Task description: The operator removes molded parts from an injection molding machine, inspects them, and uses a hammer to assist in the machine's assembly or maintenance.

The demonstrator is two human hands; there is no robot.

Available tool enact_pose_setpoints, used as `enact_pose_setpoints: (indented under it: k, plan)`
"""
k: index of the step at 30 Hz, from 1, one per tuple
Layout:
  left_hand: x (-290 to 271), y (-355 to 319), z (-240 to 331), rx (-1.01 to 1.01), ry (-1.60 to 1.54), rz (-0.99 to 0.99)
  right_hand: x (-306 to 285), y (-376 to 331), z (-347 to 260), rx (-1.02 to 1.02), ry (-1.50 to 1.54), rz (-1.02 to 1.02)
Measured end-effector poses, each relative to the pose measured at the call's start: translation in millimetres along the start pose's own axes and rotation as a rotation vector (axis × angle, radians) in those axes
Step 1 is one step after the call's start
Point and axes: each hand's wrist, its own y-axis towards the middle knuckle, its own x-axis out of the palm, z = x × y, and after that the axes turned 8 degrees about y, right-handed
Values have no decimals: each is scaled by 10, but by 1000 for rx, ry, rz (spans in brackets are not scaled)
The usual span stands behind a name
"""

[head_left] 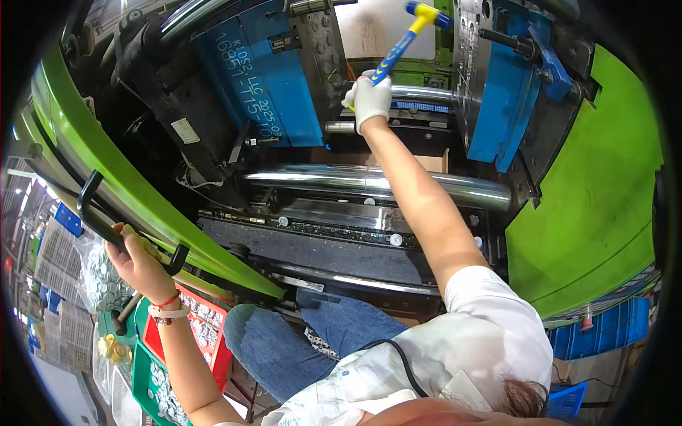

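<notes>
a green injection moulding machine (604, 213) fills the view, its blue mould halves (270, 78) parted above shiny steel tie bars (376, 181). at about 12 o'clock the right hand (371, 99), in a white glove, is closed around the blue and yellow handle of a mallet (408, 39) raised between the mould halves. at 8 o'clock the bare left hand (138, 263) grips a black door handle (106, 227) on the green guard. at 7 o'clock, red and green bins (206, 319) hold small metal parts.
</notes>
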Motion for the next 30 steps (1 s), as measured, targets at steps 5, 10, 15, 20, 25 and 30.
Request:
enact_pose_setpoints:
  k: [5,10,15,20,25,30]
  plan:
    - [69,-4,-13,-10,10,13,170,-218,245,160,-213,-115]
    - [12,-8,-6,-3,-9,-13,-227,17,160,169,-189,-230]
    - [42,-22,43,-23,18,8,-89,34,28,73,47,-15]
    - [97,-20,16,-23,7,29,33,-216,173,291,-366,-301]
    - [-16,-11,-2,-17,41,-13,-328,108,89,267,-135,-179]
    - [-8,-13,5,-32,43,11,-238,548,-39,66,125,24]
